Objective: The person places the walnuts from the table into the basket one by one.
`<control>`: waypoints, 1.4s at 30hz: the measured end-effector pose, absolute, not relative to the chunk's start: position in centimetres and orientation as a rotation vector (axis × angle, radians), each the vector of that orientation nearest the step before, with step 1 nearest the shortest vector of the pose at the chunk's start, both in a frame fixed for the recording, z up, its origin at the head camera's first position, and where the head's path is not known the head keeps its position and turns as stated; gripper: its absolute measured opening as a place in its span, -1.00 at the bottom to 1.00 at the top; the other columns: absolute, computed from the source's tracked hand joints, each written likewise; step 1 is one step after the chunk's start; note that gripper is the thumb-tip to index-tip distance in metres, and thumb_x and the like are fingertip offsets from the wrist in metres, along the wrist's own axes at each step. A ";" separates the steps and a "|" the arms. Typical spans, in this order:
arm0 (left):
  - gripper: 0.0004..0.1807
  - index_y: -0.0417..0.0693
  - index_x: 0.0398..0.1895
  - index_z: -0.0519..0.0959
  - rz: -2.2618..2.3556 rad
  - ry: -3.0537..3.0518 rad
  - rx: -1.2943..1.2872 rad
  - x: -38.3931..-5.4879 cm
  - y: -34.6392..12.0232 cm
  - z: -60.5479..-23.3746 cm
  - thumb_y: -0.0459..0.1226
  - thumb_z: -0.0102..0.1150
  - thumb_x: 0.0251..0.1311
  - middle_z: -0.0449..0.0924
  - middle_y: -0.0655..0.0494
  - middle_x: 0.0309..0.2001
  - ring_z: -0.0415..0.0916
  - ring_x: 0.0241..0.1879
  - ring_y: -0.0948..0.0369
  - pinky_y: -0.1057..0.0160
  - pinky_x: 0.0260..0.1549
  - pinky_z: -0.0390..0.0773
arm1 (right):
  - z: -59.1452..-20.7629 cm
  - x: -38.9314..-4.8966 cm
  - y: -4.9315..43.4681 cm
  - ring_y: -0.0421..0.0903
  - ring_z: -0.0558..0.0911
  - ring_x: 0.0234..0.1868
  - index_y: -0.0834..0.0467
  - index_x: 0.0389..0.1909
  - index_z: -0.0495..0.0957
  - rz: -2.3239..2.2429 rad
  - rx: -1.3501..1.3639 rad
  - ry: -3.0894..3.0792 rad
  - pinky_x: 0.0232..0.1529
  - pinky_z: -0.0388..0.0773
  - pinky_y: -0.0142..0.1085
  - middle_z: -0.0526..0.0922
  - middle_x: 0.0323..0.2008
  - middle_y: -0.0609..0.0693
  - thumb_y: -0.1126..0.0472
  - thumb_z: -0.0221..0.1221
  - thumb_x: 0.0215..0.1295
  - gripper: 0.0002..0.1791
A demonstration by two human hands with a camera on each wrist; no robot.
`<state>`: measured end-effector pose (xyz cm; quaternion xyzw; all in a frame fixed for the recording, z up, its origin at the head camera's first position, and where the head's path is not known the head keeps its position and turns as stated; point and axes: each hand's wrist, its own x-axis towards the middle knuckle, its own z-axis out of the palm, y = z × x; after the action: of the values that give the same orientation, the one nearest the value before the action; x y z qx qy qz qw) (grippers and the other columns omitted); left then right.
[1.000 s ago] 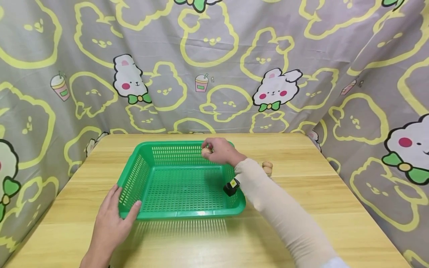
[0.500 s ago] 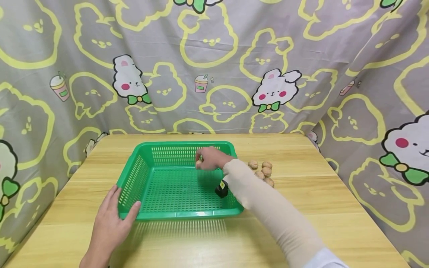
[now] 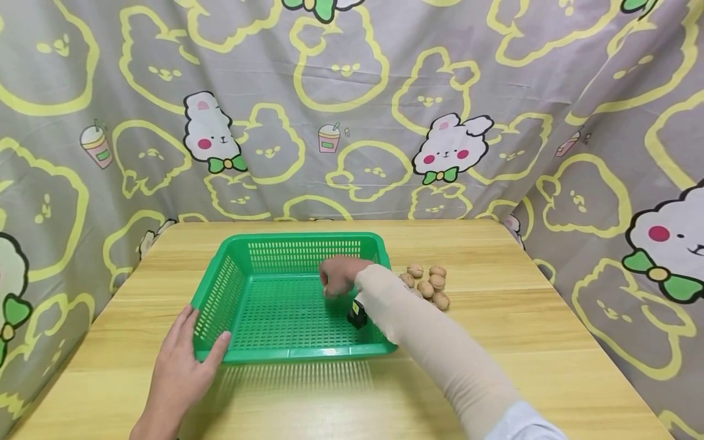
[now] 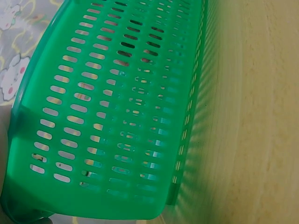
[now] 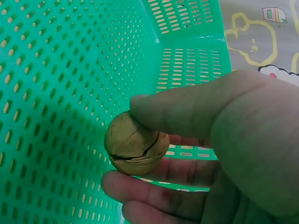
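My right hand [image 3: 342, 275] is low inside a green plastic basket [image 3: 297, 352], toward its right side. Thumb and fingers pinch a walnut [image 5: 135, 144] with a dark crack along its shell, close over the perforated floor. In the head view that nut is mostly hidden behind the hand. At the basket's near left corner rests my left hand [image 3: 184, 360], fingers straight along the left rim and thumb over the front rim. The left wrist view is filled by the basket's slotted outer wall [image 4: 93, 116]. Inside the basket, the visible floor holds no nuts.
Several walnuts [image 3: 425, 289] lie in a loose group on the wooden table [image 3: 495, 330], just right of the basket and partly behind the right forearm. A black wrist camera [image 3: 357, 314] hangs under that wrist. Patterned curtains [image 3: 352, 110] enclose the table's back and sides.
My right hand has come down from the far rim into the basket, still pinching the walnut. More of the walnuts on the table show beside the forearm. The left hand has stayed in place.
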<state>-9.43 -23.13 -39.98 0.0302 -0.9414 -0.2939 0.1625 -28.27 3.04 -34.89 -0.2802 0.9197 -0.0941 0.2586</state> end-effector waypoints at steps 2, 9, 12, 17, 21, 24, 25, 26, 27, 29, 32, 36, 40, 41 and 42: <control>-0.12 -0.49 0.40 0.07 -0.836 -2.682 0.083 -9.5 -23.2 -40.0 0.02 0.09 0.32 -0.03 -0.40 0.42 0.00 0.34 -0.37 -0.43 0.15 0.12 | -35.2 -28.3 3.0 -0.17 0.57 -0.48 0.02 -0.18 0.49 -0.257 -0.742 2.491 -0.49 0.49 -0.31 0.52 -0.30 -0.09 0.24 0.19 0.30 -0.88; -0.13 -0.49 0.39 0.09 -0.842 -2.669 0.078 -9.5 -23.2 -40.2 0.02 0.10 0.31 -0.01 -0.41 0.41 0.01 0.33 -0.38 -0.43 0.14 0.12 | -35.8 -28.0 3.0 -0.18 0.46 -0.55 0.05 -0.20 0.50 -0.249 -0.712 2.492 -0.50 0.41 -0.32 0.52 -0.42 -0.07 0.24 0.21 0.30 -0.88; -0.13 -0.49 0.40 0.09 -0.847 -2.663 0.077 -9.6 -23.1 -40.2 0.02 0.10 0.32 -0.01 -0.41 0.42 0.01 0.33 -0.38 -0.43 0.14 0.11 | -35.8 -27.8 3.1 -0.18 0.46 -0.53 0.03 -0.17 0.50 -0.226 -0.711 2.504 -0.46 0.43 -0.30 0.54 -0.38 -0.06 0.21 0.23 0.30 -0.86; -0.15 -0.48 0.40 0.09 -0.855 -2.645 0.074 -9.6 -23.1 -40.2 0.00 0.09 0.33 -0.01 -0.40 0.42 0.02 0.33 -0.38 -0.44 0.14 0.11 | -35.8 -27.7 3.0 -0.18 0.42 -0.56 0.02 -0.20 0.51 -0.198 -0.699 2.512 -0.50 0.38 -0.31 0.54 -0.38 -0.06 0.22 0.23 0.30 -0.89; -0.15 -0.47 0.40 0.09 -0.857 -2.642 0.067 -9.8 -23.1 -40.1 0.00 0.10 0.32 -0.02 -0.39 0.43 0.01 0.33 -0.38 -0.43 0.15 0.11 | -35.8 -27.6 2.9 -0.19 0.38 -0.58 0.03 -0.12 0.53 -0.190 -0.678 2.525 -0.51 0.36 -0.32 0.51 -0.37 -0.09 0.23 0.24 0.29 -0.83; -0.14 -0.48 0.40 0.08 -0.849 -2.655 0.063 -9.7 -23.2 -40.2 0.01 0.11 0.32 -0.02 -0.39 0.42 0.01 0.32 -0.38 -0.43 0.14 0.12 | -35.8 -27.4 2.9 -0.19 0.36 -0.58 0.03 -0.14 0.53 -0.188 -0.672 2.527 -0.52 0.34 -0.32 0.50 -0.40 -0.08 0.25 0.23 0.30 -0.85; -0.13 -0.49 0.40 0.08 -0.844 -2.659 0.064 -9.7 -23.2 -40.2 0.01 0.11 0.31 -0.02 -0.40 0.42 0.01 0.32 -0.38 -0.43 0.14 0.12 | -35.8 -27.4 2.9 -0.19 0.36 -0.58 0.02 -0.16 0.53 -0.190 -0.672 2.527 -0.52 0.34 -0.32 0.50 -0.41 -0.08 0.26 0.23 0.30 -0.86; -0.13 -0.49 0.40 0.08 -0.845 -2.661 0.065 -9.7 -23.2 -40.2 0.01 0.11 0.31 -0.01 -0.40 0.42 0.01 0.32 -0.38 -0.43 0.14 0.12 | -35.7 -27.3 2.9 -0.19 0.37 -0.57 0.02 -0.18 0.52 -0.190 -0.672 2.526 -0.51 0.34 -0.32 0.50 -0.41 -0.08 0.26 0.22 0.31 -0.87; -0.13 -0.49 0.40 0.08 -0.844 -2.661 0.063 -9.7 -23.3 -40.2 0.01 0.11 0.32 -0.01 -0.40 0.42 0.01 0.32 -0.38 -0.43 0.14 0.11 | -35.7 -27.3 2.9 -0.18 0.37 -0.56 0.01 -0.18 0.52 -0.190 -0.674 2.526 -0.50 0.35 -0.32 0.50 -0.40 -0.08 0.27 0.21 0.31 -0.87; -0.13 -0.49 0.40 0.08 -0.845 -2.661 0.067 -9.5 -23.3 -40.2 0.01 0.11 0.32 -0.01 -0.40 0.42 0.01 0.32 -0.38 -0.42 0.15 0.11 | -35.7 -27.2 2.9 -0.18 0.42 -0.53 0.01 -0.14 0.53 -0.192 -0.681 2.523 -0.48 0.39 -0.32 0.52 -0.35 -0.09 0.28 0.19 0.31 -0.84; -0.14 -0.48 0.40 0.09 -0.849 -2.652 0.062 -9.5 -23.3 -40.3 0.01 0.10 0.32 0.00 -0.40 0.42 0.01 0.33 -0.37 -0.41 0.16 0.10 | -35.7 -27.2 2.9 -0.17 0.47 -0.46 0.02 -0.07 0.53 -0.183 -0.687 2.534 -0.44 0.45 -0.31 0.53 -0.30 -0.11 0.27 0.20 0.29 -0.79; -0.14 -0.47 0.40 0.08 -0.848 -2.658 0.066 -9.6 -23.1 -40.1 0.01 0.10 0.32 -0.01 -0.39 0.42 0.00 0.33 -0.36 -0.41 0.17 0.10 | -35.5 -27.6 3.0 -0.18 0.44 -0.49 0.05 -0.13 0.53 -0.199 -0.697 2.526 -0.48 0.42 -0.32 0.51 -0.36 -0.10 0.28 0.23 0.26 -0.81; -0.14 -0.47 0.40 0.08 -0.849 -2.665 0.067 -9.6 -23.1 -40.0 0.01 0.10 0.32 -0.02 -0.39 0.43 0.00 0.34 -0.37 -0.41 0.17 0.10 | -35.0 -27.8 3.2 -0.17 0.41 -0.49 0.06 -0.13 0.50 -0.216 -0.715 2.515 -0.48 0.38 -0.32 0.51 -0.36 -0.07 0.29 0.23 0.23 -0.79; -0.14 -0.47 0.40 0.08 -0.850 -2.666 0.068 -9.6 -23.2 -40.0 0.01 0.10 0.32 -0.02 -0.39 0.43 0.00 0.34 -0.37 -0.41 0.17 0.10 | -34.9 -27.9 3.2 -0.17 0.42 -0.46 0.07 -0.10 0.51 -0.217 -0.718 2.517 -0.46 0.39 -0.31 0.51 -0.33 -0.08 0.27 0.24 0.23 -0.77; -0.14 -0.47 0.40 0.08 -0.849 -2.669 0.069 -9.6 -23.2 -40.0 0.01 0.10 0.32 -0.03 -0.39 0.43 0.00 0.34 -0.37 -0.42 0.16 0.10 | -34.7 -27.9 3.3 -0.16 0.40 -0.46 0.08 -0.07 0.51 -0.217 -0.720 2.515 -0.47 0.37 -0.31 0.50 -0.33 -0.06 0.25 0.25 0.24 -0.75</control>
<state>-9.57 -23.16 -40.03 0.0243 -0.9389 -0.2986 0.1694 -27.92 3.27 -34.74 -0.2650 0.9264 -0.0797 0.2554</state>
